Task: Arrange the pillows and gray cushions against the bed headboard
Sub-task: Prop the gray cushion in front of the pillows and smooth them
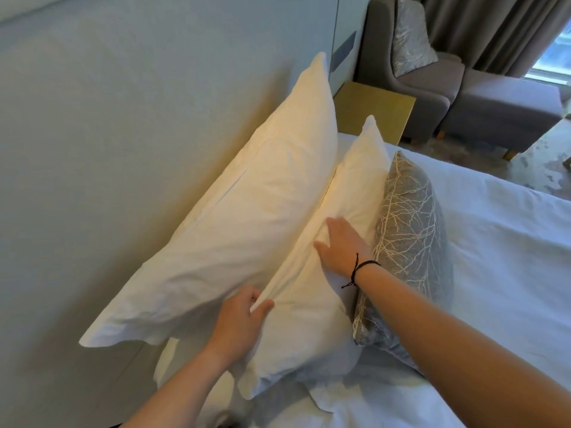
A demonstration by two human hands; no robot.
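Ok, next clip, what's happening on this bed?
A person is setting pillows against the headboard. The left hand pinches the top edge of the front white pillow, and the right hand lies flat on its face. A larger white pillow leans behind it; a gray cushion stands in front.

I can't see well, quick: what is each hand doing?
Left hand: pinches the front pillow's edge.
Right hand: open, flat on the front pillow.

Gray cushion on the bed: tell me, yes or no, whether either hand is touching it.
No: the gray cushion leans untouched while the right hand and left hand rest on the front white pillow.
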